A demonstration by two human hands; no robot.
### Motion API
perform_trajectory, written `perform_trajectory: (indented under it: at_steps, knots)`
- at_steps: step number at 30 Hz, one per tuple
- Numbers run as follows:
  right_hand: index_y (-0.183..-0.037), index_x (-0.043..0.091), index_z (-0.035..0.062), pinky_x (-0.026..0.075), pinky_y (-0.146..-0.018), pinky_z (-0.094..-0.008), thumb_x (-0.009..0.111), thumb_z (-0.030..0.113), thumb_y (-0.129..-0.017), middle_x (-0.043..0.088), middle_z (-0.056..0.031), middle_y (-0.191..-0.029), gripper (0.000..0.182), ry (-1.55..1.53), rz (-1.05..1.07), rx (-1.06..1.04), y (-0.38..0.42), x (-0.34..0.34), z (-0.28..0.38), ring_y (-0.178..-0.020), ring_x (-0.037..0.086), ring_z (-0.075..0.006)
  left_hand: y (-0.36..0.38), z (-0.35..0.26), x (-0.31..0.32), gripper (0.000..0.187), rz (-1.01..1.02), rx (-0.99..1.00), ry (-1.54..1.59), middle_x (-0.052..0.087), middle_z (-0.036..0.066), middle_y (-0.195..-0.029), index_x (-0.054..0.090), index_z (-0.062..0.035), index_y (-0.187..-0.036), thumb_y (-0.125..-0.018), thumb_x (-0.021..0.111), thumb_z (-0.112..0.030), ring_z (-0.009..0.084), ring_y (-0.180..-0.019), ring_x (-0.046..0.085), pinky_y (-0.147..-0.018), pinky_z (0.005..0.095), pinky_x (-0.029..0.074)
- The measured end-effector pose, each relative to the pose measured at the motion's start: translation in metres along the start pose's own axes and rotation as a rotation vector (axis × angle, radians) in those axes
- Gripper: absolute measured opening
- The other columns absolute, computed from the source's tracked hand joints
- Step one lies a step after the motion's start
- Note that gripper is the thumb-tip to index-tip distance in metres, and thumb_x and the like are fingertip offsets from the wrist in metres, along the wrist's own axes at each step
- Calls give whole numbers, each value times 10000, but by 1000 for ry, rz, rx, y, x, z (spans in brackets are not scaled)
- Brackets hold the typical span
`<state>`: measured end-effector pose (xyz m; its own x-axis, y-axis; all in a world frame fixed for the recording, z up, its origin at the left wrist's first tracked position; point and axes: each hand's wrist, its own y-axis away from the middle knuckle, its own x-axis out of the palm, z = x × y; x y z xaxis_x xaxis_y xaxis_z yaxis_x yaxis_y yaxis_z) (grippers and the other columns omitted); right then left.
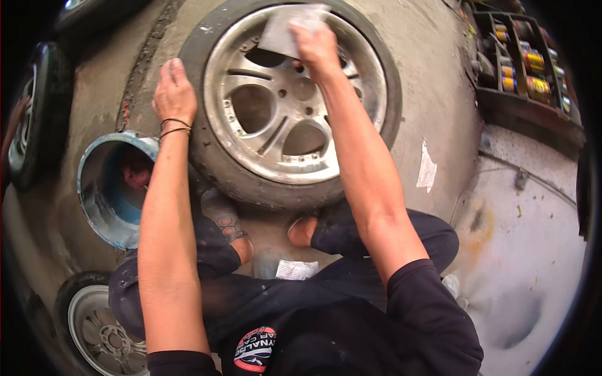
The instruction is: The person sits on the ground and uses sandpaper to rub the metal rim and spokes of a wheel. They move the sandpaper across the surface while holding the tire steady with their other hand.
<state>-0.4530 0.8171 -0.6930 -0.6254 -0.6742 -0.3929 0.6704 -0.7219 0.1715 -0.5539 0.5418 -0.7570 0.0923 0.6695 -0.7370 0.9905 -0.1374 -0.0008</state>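
ok so your wheel (291, 106) is lying flat on the concrete floor (417, 125), face up, well in from the floor's right edge where the can rack (523, 94) sits. With the tire (204, 141) on it, I'd bet it's heavy and stiff, not something you'd hurt by leaning on it. If you have to shift it, grab the tire's outer edge, cause the bare metal could be slick. The grey sheet (279, 31) is the opposite: light, bendy, might tear if it snags on a spoke. Hold it flat, near the middle.

Your right hand (316, 47) grips that sheet over the rim's far edge. Your left hand (174, 94) is well apart from it, fingers straight and together by the tire's left edge; can't tell if the palm's pressing on rubber.

Hard to make out: the sheet hides some of the far spokes, the wheel's underside is out of sight, and whatever's in the bucket (103, 203) is just a reddish blob.
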Motion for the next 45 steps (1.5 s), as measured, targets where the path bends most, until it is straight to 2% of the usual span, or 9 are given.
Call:
perform_trajectory:
  at_steps: [5, 7, 11, 13, 18, 24, 31, 39, 45]
  knots:
    - [-1181, 740, 0, 591, -784, -354, 798, 209, -948, 795, -113, -1051, 318, -347, -72, -207, 12, -69, 48, -881, 745, -211, -1, -5, -3, 604, 7, -66, 34, 671, 214, -1393, 616, -177, -1451, -1098, 331, -577, 435, -1299, 619, -1100, 544, 450]
    - [-1219, 716, 14, 618, -756, -319, 795, 278, -960, 769, -83, -1034, 378, 44, 58, -156, -1, -140, 39, -880, 748, -182, 0, -9, -5, 637, 35, -79, -7, 671, 202, -1402, 606, -176, -1463, -1088, 320, -604, 429, -1325, 603, -1122, 530, 435]
    - [-1244, 707, -25, 619, -819, -339, 792, 229, -941, 772, -101, -1072, 405, 293, 231, 42, 15, -246, 19, -900, 750, -191, -1, -4, -1, 680, 26, -90, -35, 669, 190, -1418, 573, -181, -1500, -1082, 291, -637, 413, -1359, 588, -1159, 544, 393]
    - [-1223, 721, -10, 613, -779, -340, 775, 272, -959, 771, -94, -1059, 391, 263, 116, 207, 44, -259, -3, -905, 750, -188, -1, -3, -2, 692, 38, -95, -29, 667, 184, -1426, 567, -182, -1507, -1081, 282, -646, 408, -1363, 589, -1165, 566, 377]
    - [-1204, 730, -9, 577, -793, -333, 771, 251, -983, 767, -79, -1104, 344, 46, -192, 272, 134, -225, -85, -931, 717, -155, -3, -5, -1, 696, 59, -134, -43, 638, 173, -1471, 560, -194, -1518, -1079, 276, -652, 397, -1393, 565, -1176, 570, 363]
    - [-1252, 643, 32, 528, -423, -342, 713, 218, -1017, 755, -81, -989, 308, -416, -289, 413, 154, -180, -81, -719, 724, -192, 0, -5, -4, 665, 67, -146, -16, 640, 166, -1469, 571, -215, -1508, -1082, 292, -642, 393, -1387, 571, -1171, 555, 380]
    - [-1240, 641, 42, 525, -419, -361, 685, 156, -1006, 750, -101, -998, 264, -390, -505, 357, 130, -166, -72, -710, 738, -224, -2, -3, -2, 616, 33, -88, 18, 659, 209, -1412, 598, -205, -1474, -1089, 330, -605, 441, -1326, 598, -1112, 525, 451]
    - [-1157, 670, 70, 471, -377, -324, 707, 182, -988, 741, -93, -916, 206, -593, -453, 329, 125, -168, -74, -601, 677, -206, 0, -2, -4, 634, 3, -11, 6, 656, 235, -1404, 614, -101, -1446, -1107, 349, -566, 450, -1322, 592, -1101, 508, 460]
    - [-1167, 654, -19, 511, -376, -394, 667, 111, -981, 741, -121, -957, 227, -542, -502, 306, 105, -159, -68, -651, 718, -239, -2, -3, -6, 636, 32, -37, -55, 645, 233, -1419, 613, -100, -1448, -1109, 348, -568, 455, -1326, 584, -1104, 515, 455]
